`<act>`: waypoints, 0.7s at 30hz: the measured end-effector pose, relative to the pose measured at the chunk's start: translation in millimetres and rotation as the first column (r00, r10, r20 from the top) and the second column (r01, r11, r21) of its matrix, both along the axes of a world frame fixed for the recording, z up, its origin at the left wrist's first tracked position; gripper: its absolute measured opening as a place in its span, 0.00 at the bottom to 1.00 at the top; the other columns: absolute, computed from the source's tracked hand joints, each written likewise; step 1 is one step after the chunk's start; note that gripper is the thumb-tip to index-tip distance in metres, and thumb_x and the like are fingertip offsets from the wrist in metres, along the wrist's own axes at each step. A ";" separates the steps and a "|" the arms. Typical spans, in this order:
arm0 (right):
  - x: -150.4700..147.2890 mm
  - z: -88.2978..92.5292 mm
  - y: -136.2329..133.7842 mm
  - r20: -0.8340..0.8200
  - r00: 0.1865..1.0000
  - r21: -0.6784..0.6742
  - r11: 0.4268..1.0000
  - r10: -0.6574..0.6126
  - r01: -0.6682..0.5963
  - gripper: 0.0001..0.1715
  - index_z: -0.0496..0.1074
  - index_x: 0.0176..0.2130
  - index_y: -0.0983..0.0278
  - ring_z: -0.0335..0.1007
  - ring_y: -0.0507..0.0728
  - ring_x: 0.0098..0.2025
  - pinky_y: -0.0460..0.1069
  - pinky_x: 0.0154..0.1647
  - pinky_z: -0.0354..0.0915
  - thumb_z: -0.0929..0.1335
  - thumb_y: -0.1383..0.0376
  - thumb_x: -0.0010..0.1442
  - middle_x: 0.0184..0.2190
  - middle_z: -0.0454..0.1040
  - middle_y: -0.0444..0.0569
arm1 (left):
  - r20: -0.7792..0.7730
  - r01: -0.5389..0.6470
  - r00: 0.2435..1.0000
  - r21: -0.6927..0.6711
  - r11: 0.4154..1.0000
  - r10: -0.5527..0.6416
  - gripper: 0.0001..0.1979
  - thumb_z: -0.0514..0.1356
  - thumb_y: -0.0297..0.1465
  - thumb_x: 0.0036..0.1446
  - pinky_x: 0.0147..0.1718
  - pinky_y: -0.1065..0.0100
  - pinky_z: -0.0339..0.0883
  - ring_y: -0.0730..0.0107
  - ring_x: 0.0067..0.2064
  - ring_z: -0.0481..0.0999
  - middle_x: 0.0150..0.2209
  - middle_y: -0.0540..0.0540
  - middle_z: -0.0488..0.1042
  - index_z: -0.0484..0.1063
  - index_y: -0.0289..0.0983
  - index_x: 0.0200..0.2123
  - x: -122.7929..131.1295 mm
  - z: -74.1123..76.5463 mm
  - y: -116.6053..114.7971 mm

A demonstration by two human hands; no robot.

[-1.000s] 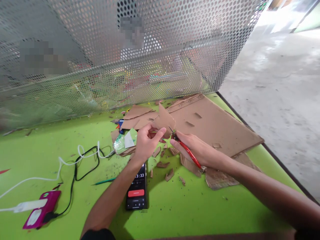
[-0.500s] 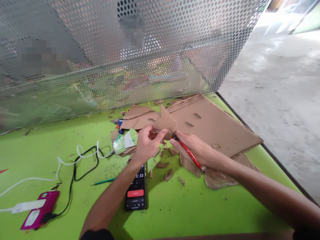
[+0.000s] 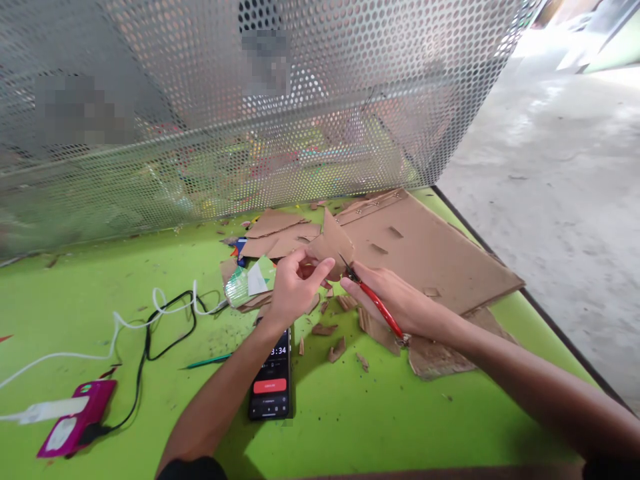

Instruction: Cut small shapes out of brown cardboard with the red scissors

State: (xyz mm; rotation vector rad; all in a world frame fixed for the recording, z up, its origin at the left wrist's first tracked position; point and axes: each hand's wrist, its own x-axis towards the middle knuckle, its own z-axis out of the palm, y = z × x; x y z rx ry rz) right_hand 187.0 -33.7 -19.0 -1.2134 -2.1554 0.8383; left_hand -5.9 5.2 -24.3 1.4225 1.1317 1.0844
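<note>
Left grip (image 3: 295, 285) pinches a cardboard piece (image 3: 333, 245) just ahead of it; right grip (image 3: 386, 290), beside it, is wrapped around red-handled cutters (image 3: 381, 309), tips at that piece's edge. Left grip is near those tips, so small, guarded snips seem wisest

1 piece of plain brown cardboard (image 3: 336, 241) is held raised and tilted in the left hand (image 3: 296, 283), its pointed corner turned upward and its right edge curved. A pair of red-handled cutters (image 3: 374, 301) is gripped in the right hand (image 3: 397, 297), slanted up and leftward, with the slim dark tip set against the lower right edge of the cardboard.
</note>
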 end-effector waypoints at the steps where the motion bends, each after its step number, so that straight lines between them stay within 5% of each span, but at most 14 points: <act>1: 0.1 0.2 -0.1 0.001 1.000 -0.001 1.000 -0.002 0.002 0.24 0.58 0.34 0.59 0.61 0.52 0.24 0.49 0.29 0.59 0.54 0.50 0.79 0.25 0.66 0.43 | 0.001 0.002 1.000 0.002 1.000 -0.002 0.17 0.71 0.43 0.54 0.23 0.70 0.76 0.70 0.24 0.77 0.28 0.48 0.79 0.75 0.36 0.33 0.1 0.0 -0.1; 13: -3.3 -2.5 4.0 -0.037 0.997 -0.097 0.993 -0.071 0.067 0.29 0.58 0.31 0.59 0.59 0.51 0.20 0.48 0.25 0.56 0.56 0.44 0.77 0.22 0.68 0.43 | -0.038 0.004 0.999 0.007 1.000 -0.004 0.14 0.70 0.42 0.55 0.23 0.71 0.75 0.70 0.24 0.78 0.26 0.49 0.78 0.75 0.37 0.31 1.0 -1.0 0.0; 21: -7.8 -12.7 4.5 -0.060 0.990 -0.041 0.992 -0.124 0.122 0.30 0.58 0.30 0.59 0.56 0.50 0.19 0.47 0.24 0.54 0.56 0.42 0.75 0.21 0.65 0.41 | -0.043 0.008 0.999 0.029 1.000 -0.006 0.16 0.70 0.43 0.55 0.22 0.70 0.74 0.69 0.23 0.77 0.24 0.50 0.77 0.74 0.37 0.29 -1.1 2.6 2.6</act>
